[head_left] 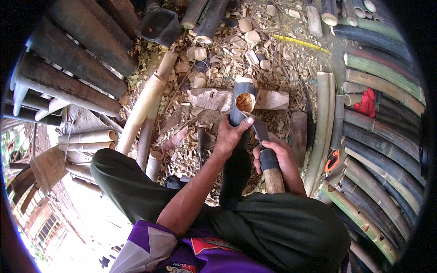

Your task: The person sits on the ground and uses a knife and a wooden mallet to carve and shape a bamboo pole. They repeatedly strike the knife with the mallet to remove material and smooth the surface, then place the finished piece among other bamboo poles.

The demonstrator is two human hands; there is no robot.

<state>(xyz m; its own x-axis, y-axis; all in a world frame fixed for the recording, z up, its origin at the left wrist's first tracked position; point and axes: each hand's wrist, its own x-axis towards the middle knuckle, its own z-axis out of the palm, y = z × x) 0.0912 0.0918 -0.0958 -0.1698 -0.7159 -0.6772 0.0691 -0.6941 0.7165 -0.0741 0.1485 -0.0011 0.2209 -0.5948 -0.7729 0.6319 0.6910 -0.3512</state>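
One dark bamboo tube (pixel 244 101) stood at the centre, in front of the person, its upper part against a log (pixel 273 99) on the ground and an angled cut opening showing its pale inside. It looked stiff and fairly light for its size, being hollow; the skin seemed smooth enough to turn or slip under a loose grip, and the thin rim of the cut looked the likeliest place to split. The firmest hold was probably on the whole wall below the opening, with fingers kept off the rim.

The left hand (pixel 231 136) was there, closed around the tube, its thumb reaching toward the back of the blade; whether the thumb pressed on it could not be told, and the far fingers were hidden. The right hand (pixel 281 154) was curled around the knife (pixel 268 159) at the dark wrap of its wooden handle, the blade slanting up to the lower edge of the opening.

Wood chips (pixel 251 58) littered the ground beyond. A pale pole (pixel 142 111) lay to the left, a black tub (pixel 159 28) and a yellow tape (pixel 300 42) farther off, and to the right a red cloth (pixel 365 103) rested on stacked bamboo (pixel 382 123).
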